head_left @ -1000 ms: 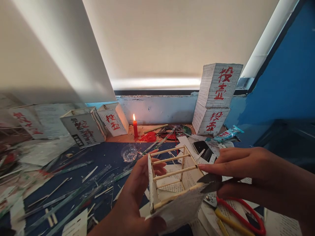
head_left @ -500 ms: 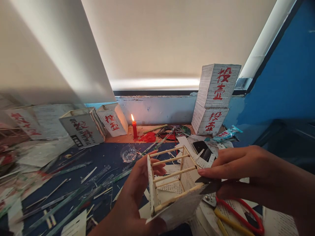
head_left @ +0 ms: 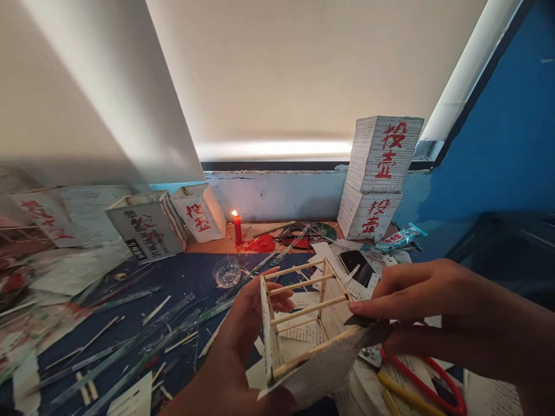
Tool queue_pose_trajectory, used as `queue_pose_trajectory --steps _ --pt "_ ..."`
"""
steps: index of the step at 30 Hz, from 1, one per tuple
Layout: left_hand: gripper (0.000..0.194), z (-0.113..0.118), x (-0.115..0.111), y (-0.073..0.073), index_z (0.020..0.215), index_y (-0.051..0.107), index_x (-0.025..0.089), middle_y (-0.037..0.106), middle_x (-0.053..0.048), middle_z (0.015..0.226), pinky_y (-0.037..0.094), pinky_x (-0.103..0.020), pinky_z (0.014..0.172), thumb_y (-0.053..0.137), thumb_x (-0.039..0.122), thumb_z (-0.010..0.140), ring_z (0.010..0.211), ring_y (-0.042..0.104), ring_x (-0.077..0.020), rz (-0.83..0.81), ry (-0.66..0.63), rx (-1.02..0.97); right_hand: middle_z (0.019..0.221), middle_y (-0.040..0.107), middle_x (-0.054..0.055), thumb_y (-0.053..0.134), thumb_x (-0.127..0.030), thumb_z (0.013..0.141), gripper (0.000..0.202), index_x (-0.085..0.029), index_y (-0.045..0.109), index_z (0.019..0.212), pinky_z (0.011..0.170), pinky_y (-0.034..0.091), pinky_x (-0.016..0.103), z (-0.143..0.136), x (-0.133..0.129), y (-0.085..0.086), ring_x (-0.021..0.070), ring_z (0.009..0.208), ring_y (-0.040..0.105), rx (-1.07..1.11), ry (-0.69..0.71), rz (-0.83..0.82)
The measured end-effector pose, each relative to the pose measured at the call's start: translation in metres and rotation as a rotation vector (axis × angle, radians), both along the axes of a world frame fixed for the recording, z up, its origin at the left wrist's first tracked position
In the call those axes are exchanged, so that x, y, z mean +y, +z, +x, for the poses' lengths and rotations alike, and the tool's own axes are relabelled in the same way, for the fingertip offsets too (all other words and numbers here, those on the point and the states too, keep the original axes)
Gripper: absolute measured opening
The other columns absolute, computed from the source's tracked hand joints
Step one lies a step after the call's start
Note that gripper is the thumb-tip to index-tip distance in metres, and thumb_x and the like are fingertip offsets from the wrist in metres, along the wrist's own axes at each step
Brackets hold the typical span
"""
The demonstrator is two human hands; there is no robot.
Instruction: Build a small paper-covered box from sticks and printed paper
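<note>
My left hand (head_left: 243, 335) is closed around a small box frame (head_left: 303, 309) of thin wooden sticks with printed paper on some sides. The frame is tilted, and its stick-barred open side faces up. At its right corner, my right hand (head_left: 425, 312) pinches a thin, dark, flat piece with a pointed end (head_left: 366, 330), like a blade, against the edge of the paper side (head_left: 321, 370). Whether its fingers also grip the paper there I cannot tell. Red-handled scissors (head_left: 446, 375) and a yellow-handled tool (head_left: 403, 393) lie beneath the right hand.
A lit red candle (head_left: 237, 229) stands at the back beside red wax (head_left: 262, 242). Paper boxes with red characters stand at left (head_left: 197, 214) and stacked at right (head_left: 381, 173). A phone (head_left: 358, 266), a clear round dish (head_left: 226, 273), paper scraps and sticks lie about.
Both hands and the box frame stay almost in place, with only a slight shift. The candle flame looks shorter.
</note>
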State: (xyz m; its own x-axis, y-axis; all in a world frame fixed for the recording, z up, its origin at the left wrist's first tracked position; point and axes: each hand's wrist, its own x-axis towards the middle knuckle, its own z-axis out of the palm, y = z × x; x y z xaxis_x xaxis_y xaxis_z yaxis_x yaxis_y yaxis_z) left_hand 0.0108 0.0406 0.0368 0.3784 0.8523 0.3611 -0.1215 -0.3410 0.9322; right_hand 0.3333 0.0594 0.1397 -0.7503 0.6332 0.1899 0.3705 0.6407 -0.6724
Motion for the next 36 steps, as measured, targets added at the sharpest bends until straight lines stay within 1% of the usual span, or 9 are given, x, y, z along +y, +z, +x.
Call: queue_pose_trajectory --steps 4,8,15,19,22,24,28,32,36 --pt "0.096 -0.001 -0.001 -0.003 0.150 0.040 0.044 0.063 -0.005 0.136 0.048 -0.042 0.109 0.091 0.048 0.069 0.131 0.059 -0.0354 -0.030 0.024 -0.009 0.101 0.071 0.002 0.073 -0.022 0.094 0.053 -0.038 0.063 0.144 0.067 0.052 0.025 -0.002 0.001 0.001 0.0145 0.079 0.069 0.037 0.035 -0.035" --pt "0.103 -0.003 -0.004 -0.008 0.153 0.035 0.043 0.061 -0.006 0.139 0.043 -0.047 0.114 0.092 0.049 0.067 0.136 0.055 -0.0371 -0.061 0.013 -0.007 0.092 0.070 0.001 0.073 -0.019 0.094 0.047 -0.036 0.070 0.137 0.064 0.050 0.023 -0.002 0.003 0.003 0.0124 0.073 0.067 0.072 0.037 -0.026" --pt "0.099 0.000 -0.001 -0.005 0.150 0.039 0.042 0.061 -0.006 0.137 0.049 -0.041 0.108 0.093 0.046 0.067 0.132 0.058 -0.0359 -0.023 0.003 0.004 0.099 0.073 0.002 0.075 -0.025 0.094 0.049 -0.038 0.067 0.140 0.064 0.051 0.024 -0.009 -0.003 0.004 0.0133 0.076 0.069 0.031 -0.011 -0.054" --pt "0.098 0.000 0.000 -0.005 0.149 0.038 0.044 0.061 -0.005 0.137 0.046 -0.043 0.111 0.093 0.046 0.067 0.132 0.058 -0.0358 -0.028 -0.008 0.014 0.091 0.071 0.000 0.076 -0.021 0.094 0.048 -0.037 0.069 0.138 0.064 0.050 0.020 -0.009 -0.002 0.006 0.0099 0.072 0.067 0.044 0.026 0.002" --pt "0.099 0.000 -0.001 -0.006 0.149 0.039 0.042 0.061 -0.005 0.137 0.047 -0.043 0.110 0.093 0.047 0.066 0.132 0.057 -0.0365 -0.030 0.002 0.004 0.091 0.072 0.000 0.076 -0.022 0.093 0.049 -0.038 0.067 0.139 0.062 0.051 0.021 -0.009 -0.002 0.006 0.0108 0.070 0.068 0.026 0.009 -0.004" --pt "0.102 0.000 -0.003 -0.008 0.150 0.037 0.041 0.059 -0.007 0.140 0.046 -0.045 0.110 0.093 0.045 0.066 0.135 0.055 -0.0389 -0.058 -0.001 0.009 0.094 0.073 0.000 0.077 -0.026 0.093 0.053 -0.040 0.064 0.142 0.061 0.051 0.021 -0.009 -0.003 0.006 0.0117 0.071 0.069 0.002 0.000 -0.005" --pt "0.111 0.001 -0.006 -0.013 0.154 0.026 0.041 0.053 -0.011 0.148 0.042 -0.054 0.113 0.093 0.043 0.066 0.143 0.045 -0.0443 -0.139 -0.044 -0.029 0.092 0.072 -0.001 0.079 -0.029 0.091 0.055 -0.044 0.063 0.142 0.061 0.052 0.020 -0.012 -0.009 0.007 0.0106 0.070 0.068 -0.041 -0.048 0.023" --pt "0.109 0.002 -0.006 -0.014 0.152 0.031 0.040 0.056 -0.010 0.144 0.037 -0.056 0.116 0.095 0.042 0.064 0.140 0.048 -0.0435 -0.147 -0.027 -0.058 0.102 0.069 0.002 0.081 -0.034 0.089 0.054 -0.044 0.066 0.139 0.068 0.057 0.024 -0.011 -0.010 0.008 0.0145 0.080 0.067 -0.058 -0.104 0.045" --pt "0.102 0.005 -0.004 -0.008 0.148 0.037 0.039 0.057 -0.009 0.140 0.040 -0.053 0.114 0.095 0.040 0.064 0.137 0.051 -0.0419 -0.141 -0.025 -0.071 0.109 0.062 0.002 0.081 -0.039 0.089 0.048 -0.047 0.069 0.134 0.076 0.059 0.027 -0.012 -0.010 0.009 0.0165 0.090 0.066 -0.061 -0.153 0.047"
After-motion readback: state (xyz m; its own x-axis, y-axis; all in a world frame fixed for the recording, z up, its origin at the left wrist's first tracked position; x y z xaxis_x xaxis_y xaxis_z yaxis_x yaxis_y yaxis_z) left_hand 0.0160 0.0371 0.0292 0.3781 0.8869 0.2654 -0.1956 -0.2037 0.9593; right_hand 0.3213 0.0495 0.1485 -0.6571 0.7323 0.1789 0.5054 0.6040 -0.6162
